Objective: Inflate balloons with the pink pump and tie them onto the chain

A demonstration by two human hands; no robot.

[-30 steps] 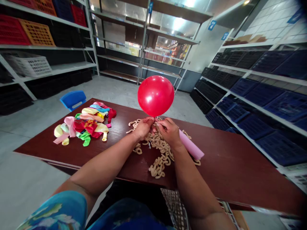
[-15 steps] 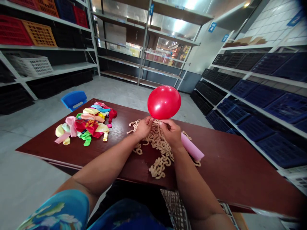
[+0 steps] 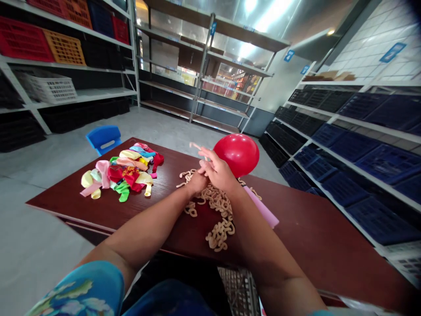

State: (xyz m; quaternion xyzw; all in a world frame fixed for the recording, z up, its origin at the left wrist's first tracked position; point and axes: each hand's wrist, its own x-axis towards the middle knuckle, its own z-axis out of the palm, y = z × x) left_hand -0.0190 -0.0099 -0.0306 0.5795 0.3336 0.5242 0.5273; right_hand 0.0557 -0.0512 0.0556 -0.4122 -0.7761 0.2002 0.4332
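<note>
My left hand (image 3: 198, 182) is closed low by the neck of a blown-up red balloon (image 3: 237, 153); the neck itself is hidden behind my right hand. Crossing over the left, my right hand (image 3: 217, 170) has its fingers bent around a thin beige cord (image 3: 194, 145), whose loose end sticks up to the left. Under both hands lies a pile of similar curly beige cords (image 3: 219, 204) on the dark red-brown table (image 3: 305, 228). A pink tube (image 3: 261, 208) rests just right of my right wrist.
Flat balloons (image 3: 126, 173) of many colours lie heaped at the table's left. A blue chair (image 3: 104, 137) stands behind that corner. Shelves with dark blue crates (image 3: 355, 175) line the right side; red, orange and white crates (image 3: 52, 87) fill shelves at left.
My right hand has moved left and up across my left hand, bringing the cord end into view. The balloon has shifted right and lower in the picture, and the view has tilted slightly.
</note>
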